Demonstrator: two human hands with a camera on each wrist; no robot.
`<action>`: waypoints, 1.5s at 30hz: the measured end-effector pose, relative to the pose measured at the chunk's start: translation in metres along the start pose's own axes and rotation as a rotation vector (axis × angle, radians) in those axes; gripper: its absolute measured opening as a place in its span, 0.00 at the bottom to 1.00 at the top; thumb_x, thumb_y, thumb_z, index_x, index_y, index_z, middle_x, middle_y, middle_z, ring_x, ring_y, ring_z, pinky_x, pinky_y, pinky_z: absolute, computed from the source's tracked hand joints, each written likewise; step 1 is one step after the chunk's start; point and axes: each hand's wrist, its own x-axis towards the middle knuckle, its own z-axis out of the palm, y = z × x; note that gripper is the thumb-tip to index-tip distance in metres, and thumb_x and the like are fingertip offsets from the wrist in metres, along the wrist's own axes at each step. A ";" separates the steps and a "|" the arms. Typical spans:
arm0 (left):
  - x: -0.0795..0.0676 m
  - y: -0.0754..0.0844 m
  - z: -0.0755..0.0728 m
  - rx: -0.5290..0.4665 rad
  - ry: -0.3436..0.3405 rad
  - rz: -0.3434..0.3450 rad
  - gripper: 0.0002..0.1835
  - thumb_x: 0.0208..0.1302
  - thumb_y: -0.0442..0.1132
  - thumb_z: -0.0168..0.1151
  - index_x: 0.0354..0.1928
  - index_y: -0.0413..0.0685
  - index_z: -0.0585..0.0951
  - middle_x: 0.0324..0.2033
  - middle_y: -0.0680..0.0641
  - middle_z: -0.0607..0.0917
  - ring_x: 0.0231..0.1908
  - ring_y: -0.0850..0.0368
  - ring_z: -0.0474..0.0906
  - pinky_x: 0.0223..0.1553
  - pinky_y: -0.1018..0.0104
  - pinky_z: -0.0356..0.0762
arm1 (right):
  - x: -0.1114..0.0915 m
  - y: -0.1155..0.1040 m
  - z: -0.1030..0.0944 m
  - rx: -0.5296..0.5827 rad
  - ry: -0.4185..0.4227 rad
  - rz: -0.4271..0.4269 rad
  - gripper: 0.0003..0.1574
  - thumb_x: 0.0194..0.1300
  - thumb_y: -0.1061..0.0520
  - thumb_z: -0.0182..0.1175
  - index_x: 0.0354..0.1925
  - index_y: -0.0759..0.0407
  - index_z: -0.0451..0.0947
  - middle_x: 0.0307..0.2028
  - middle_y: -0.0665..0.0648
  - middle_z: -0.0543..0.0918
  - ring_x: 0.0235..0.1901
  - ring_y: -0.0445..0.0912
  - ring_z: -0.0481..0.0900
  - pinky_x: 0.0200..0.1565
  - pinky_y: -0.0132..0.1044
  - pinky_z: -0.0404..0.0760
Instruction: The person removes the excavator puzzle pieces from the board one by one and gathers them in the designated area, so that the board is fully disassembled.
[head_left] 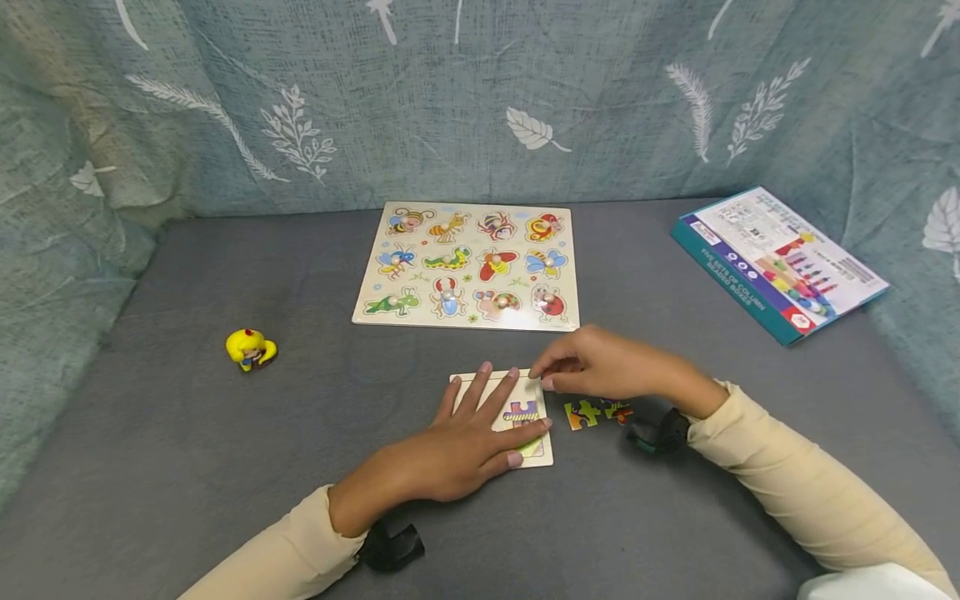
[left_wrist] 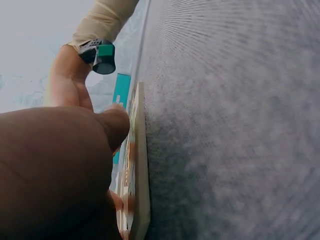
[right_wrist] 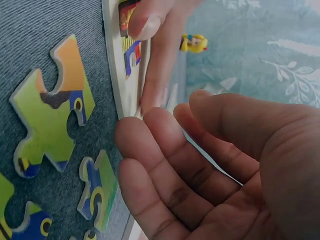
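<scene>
A small wooden puzzle tray (head_left: 487, 390) lies on the table, with several jigsaw pieces (head_left: 522, 412) set in its lower right part. My left hand (head_left: 468, 442) rests on it, fingers spread and straight, covering much of the tray. At the tray's upper right corner is my right hand (head_left: 600, 367), its fingers loosely bent. In the right wrist view nothing shows between those fingers and the thumb; the fingertips are close to the tray's edge (right_wrist: 114, 65), and contact is unclear. Beside the tray, partly under the right hand, lie loose jigsaw pieces (head_left: 582, 414), green, orange and blue.
Behind the tray lies a peg puzzle board (head_left: 472, 287) with insect pictures. A teal and white box (head_left: 780, 258) sits at the back right. On the left stands a small yellow-haired toy figure (head_left: 251, 348). A patterned curtain (head_left: 450, 100) hangs behind the grey table (head_left: 300, 450).
</scene>
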 end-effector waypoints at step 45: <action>0.001 0.002 -0.001 0.060 -0.025 -0.031 0.25 0.77 0.51 0.42 0.74 0.73 0.60 0.76 0.43 0.38 0.69 0.37 0.17 0.62 0.30 0.23 | 0.017 -0.009 0.016 0.185 -0.047 0.003 0.11 0.70 0.63 0.58 0.48 0.60 0.83 0.43 0.51 0.85 0.39 0.43 0.82 0.43 0.37 0.80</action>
